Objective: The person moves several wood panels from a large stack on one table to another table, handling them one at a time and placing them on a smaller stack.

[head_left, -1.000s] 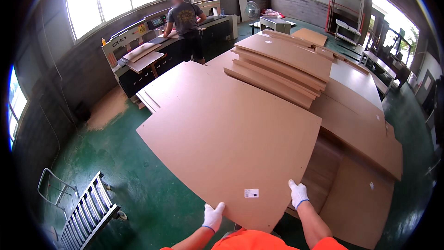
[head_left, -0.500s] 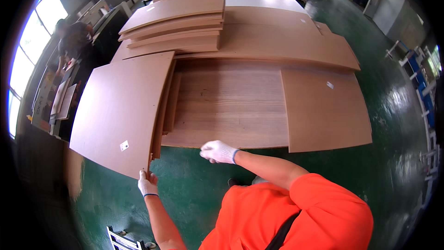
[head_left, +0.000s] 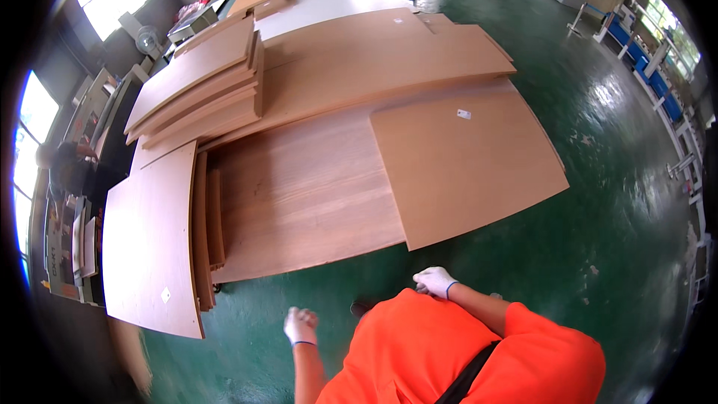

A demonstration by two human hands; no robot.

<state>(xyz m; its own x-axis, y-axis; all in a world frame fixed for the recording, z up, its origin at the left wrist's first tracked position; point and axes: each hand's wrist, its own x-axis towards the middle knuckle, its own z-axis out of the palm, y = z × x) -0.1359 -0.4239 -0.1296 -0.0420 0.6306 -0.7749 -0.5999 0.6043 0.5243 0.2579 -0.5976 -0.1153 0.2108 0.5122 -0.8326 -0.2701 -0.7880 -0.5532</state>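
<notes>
I see my left hand [head_left: 301, 325] in its white work glove hanging free above the green painted floor [head_left: 598, 202], fingers curled into a loose fist and holding nothing. My right hand [head_left: 434, 281], gloved the same way, sits close against the orange shirt [head_left: 456, 352], its fingers bent inward and also empty. The nearest thing to the left hand is the flat brown rectangular fibreboard panel [head_left: 149, 247] with a small white sticker near its lower corner; it lies at the left on a few narrower boards, its near corner just beyond the hand, not touching it. Beside it lies a wide wood-grained sheet [head_left: 299, 194], and a second brown panel [head_left: 464, 164] overlaps that sheet's right edge. Farther back is a stack of tan boards [head_left: 202, 82]. Another person [head_left: 67, 172] stands at the far left edge.
</notes>
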